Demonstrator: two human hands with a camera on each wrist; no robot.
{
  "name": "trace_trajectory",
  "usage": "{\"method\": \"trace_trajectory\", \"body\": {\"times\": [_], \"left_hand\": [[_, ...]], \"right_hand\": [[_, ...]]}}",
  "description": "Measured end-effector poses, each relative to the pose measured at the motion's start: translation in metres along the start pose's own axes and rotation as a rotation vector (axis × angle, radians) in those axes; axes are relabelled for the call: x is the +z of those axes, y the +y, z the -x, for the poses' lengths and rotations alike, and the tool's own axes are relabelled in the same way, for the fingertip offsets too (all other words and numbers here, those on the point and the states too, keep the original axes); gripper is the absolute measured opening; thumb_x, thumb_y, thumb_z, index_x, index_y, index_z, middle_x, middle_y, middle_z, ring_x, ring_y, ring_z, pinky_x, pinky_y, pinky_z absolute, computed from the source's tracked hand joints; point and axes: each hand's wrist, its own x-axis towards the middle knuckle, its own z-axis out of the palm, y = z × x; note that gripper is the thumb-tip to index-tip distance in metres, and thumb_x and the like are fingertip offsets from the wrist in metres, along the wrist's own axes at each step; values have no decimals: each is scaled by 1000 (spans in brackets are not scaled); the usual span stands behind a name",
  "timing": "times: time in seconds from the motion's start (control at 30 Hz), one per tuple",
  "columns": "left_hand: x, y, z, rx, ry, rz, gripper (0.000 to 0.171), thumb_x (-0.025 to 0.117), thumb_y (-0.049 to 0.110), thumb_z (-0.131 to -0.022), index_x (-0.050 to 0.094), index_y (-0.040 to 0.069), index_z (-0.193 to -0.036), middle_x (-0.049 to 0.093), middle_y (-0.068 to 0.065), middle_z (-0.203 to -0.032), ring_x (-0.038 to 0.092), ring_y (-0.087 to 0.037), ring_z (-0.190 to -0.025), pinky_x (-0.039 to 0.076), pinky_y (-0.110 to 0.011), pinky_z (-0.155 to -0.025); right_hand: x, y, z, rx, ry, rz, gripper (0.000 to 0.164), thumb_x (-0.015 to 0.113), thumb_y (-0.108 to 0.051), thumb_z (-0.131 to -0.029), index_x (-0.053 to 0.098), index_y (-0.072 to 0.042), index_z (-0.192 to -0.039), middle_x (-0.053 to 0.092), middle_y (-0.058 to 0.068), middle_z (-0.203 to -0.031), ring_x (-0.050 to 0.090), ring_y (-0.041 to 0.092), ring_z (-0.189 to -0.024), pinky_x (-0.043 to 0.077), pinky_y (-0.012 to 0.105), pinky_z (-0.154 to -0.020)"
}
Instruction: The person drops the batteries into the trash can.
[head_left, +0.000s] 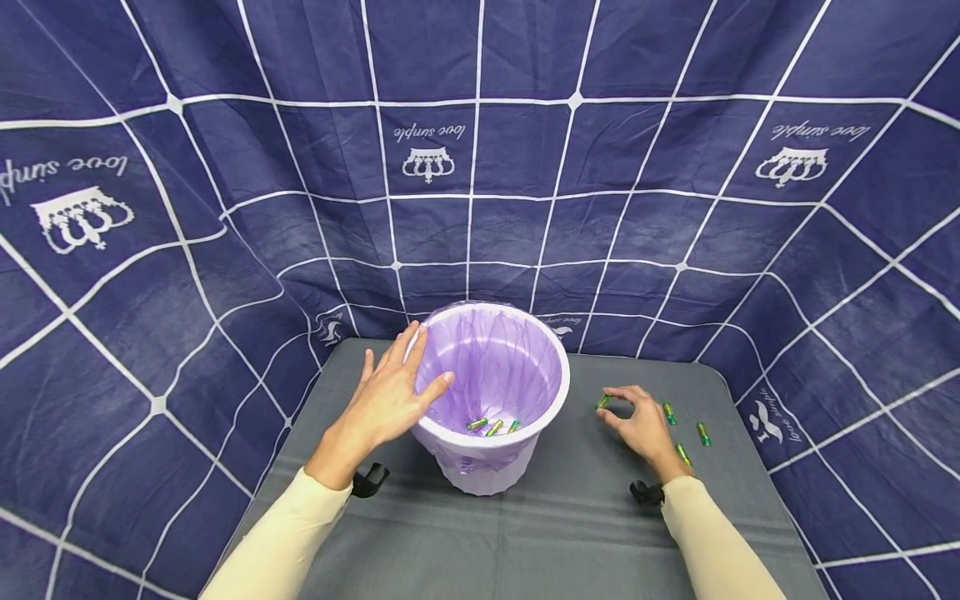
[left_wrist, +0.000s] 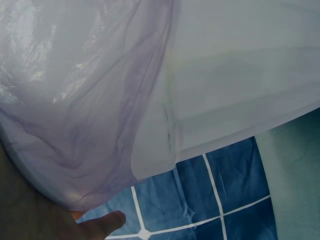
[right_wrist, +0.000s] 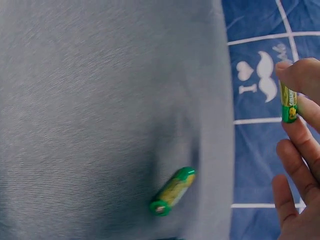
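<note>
A white bin [head_left: 557, 400] lined with a thin purple bag [head_left: 480, 354] stands on the grey table, with three green-and-yellow batteries [head_left: 494, 427] visible at its bottom. My left hand [head_left: 390, 396] lies at the bin's left rim, fingers extended and thumb reaching over the edge. In the left wrist view, the bag's overhang [left_wrist: 90, 125] hangs down the outside of the bin. To the right of the bin, my right hand [head_left: 640, 421] pinches one battery [right_wrist: 288, 102] between thumb and fingers, above the table. Another battery [right_wrist: 173, 191] lies below it on the cloth.
Several batteries lie on the right of the table near my right wrist, among them one battery [head_left: 703, 433] farthest right. The grey-covered table [head_left: 570, 525] is bordered on the back and sides by hanging blue cloth [head_left: 517, 167] with white grid lines.
</note>
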Motion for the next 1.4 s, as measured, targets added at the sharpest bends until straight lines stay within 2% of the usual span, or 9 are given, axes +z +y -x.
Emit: {"method": "trace_trajectory", "body": {"times": [0.2, 0.43, 0.7, 0.93, 1.1, 1.4], "left_hand": [[0, 0, -1, 6, 5, -8, 101, 58, 70, -114, 25, 9, -187, 18, -12, -198, 20, -38, -184, 8, -87, -140], [-1, 1, 1, 7, 6, -1, 101, 58, 70, -114, 25, 9, -187, 18, -12, -198, 20, -38, -184, 6, -87, -140], [0, 0, 0, 5, 3, -4, 101, 57, 71, -114, 23, 10, -187, 16, -11, -198, 19, -38, -185, 5, -87, -141], [0, -1, 1, 12, 6, -6, 102, 57, 72, -114, 23, 10, -187, 18, -12, -198, 19, -38, -184, 5, -87, -140], [0, -1, 1, 11, 5, -6, 102, 57, 72, -114, 23, 9, -187, 18, -12, -198, 20, -38, -184, 6, -87, -140], [-1, 0, 2, 8, 2, -2, 102, 57, 71, -114, 22, 10, -187, 16, -11, -198, 19, -37, -185, 5, -87, -140]], "right_hand": [[-10, -19, -8, -45, 20, -31, 47, 99, -16, -95, 84, -7, -139, 80, 20, -137, 74, 49, -134, 56, 71, -115], [-22, -48, -20, -161, 62, -34, 48, 101, -12, -91, 85, -5, -136, 81, 19, -134, 75, 50, -132, 58, 72, -112], [-38, -84, -35, -244, 79, -55, 49, 102, -9, -89, 86, -6, -135, 82, 16, -130, 76, 46, -129, 59, 67, -109], [-54, -112, -43, -321, 117, -47, 49, 103, -7, -87, 87, -7, -133, 82, 15, -129, 76, 43, -129, 58, 58, -107], [-66, -132, -49, -335, 124, -45, 50, 102, -9, -87, 86, -5, -134, 82, 17, -130, 74, 45, -130, 58, 62, -108], [-80, -166, -60, -361, 139, -39, 49, 102, -15, -88, 87, -9, -134, 83, 14, -128, 76, 43, -129, 58, 60, -107]]}}
